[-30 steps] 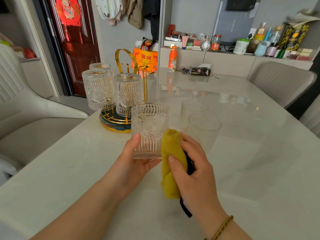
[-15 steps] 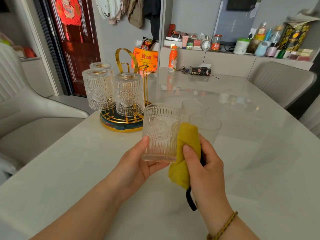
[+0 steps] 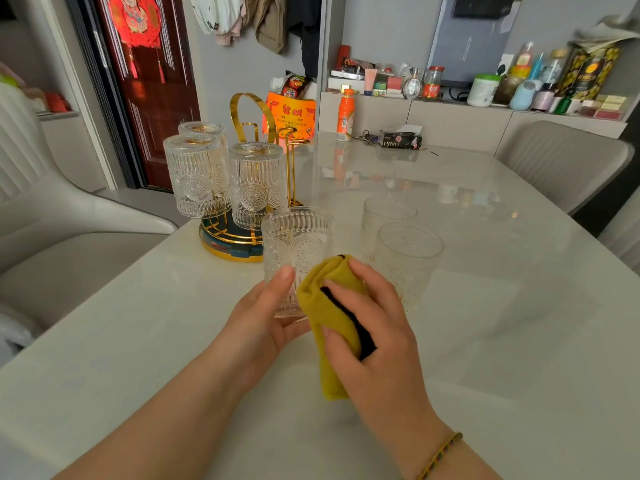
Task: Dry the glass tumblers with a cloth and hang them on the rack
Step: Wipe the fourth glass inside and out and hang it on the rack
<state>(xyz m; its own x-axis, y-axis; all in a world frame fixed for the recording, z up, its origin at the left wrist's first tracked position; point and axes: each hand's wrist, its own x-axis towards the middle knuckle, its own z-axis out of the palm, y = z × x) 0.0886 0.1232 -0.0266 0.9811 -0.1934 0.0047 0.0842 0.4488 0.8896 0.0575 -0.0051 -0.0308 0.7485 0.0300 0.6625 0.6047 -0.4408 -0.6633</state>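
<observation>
My left hand (image 3: 258, 320) grips an upright embossed glass tumbler (image 3: 298, 247) above the white table (image 3: 138, 341). My right hand (image 3: 377, 327) presses a folded yellow cloth (image 3: 334, 306) with a black edge against the tumbler's right side. Two more tumblers (image 3: 408, 258) (image 3: 387, 216) stand upright on the table just right of it. A gold rack (image 3: 252, 116) on a dark round base (image 3: 228, 249) stands at the left, with three tumblers (image 3: 197, 174) (image 3: 256, 185) (image 3: 202, 128) hanging upside down on its pegs. One bare gold peg (image 3: 294, 147) shows at the rack's right.
An orange bottle (image 3: 345, 114), keys and a tissue pack (image 3: 400, 140) lie at the table's far edge. Pale chairs stand at the left (image 3: 52, 216) and back right (image 3: 568, 164). A cluttered shelf (image 3: 485, 88) runs along the wall behind.
The held tumbler has shifted a little right and down. My right hand with the cloth slid around its right side, wrapping lower over the glass.
</observation>
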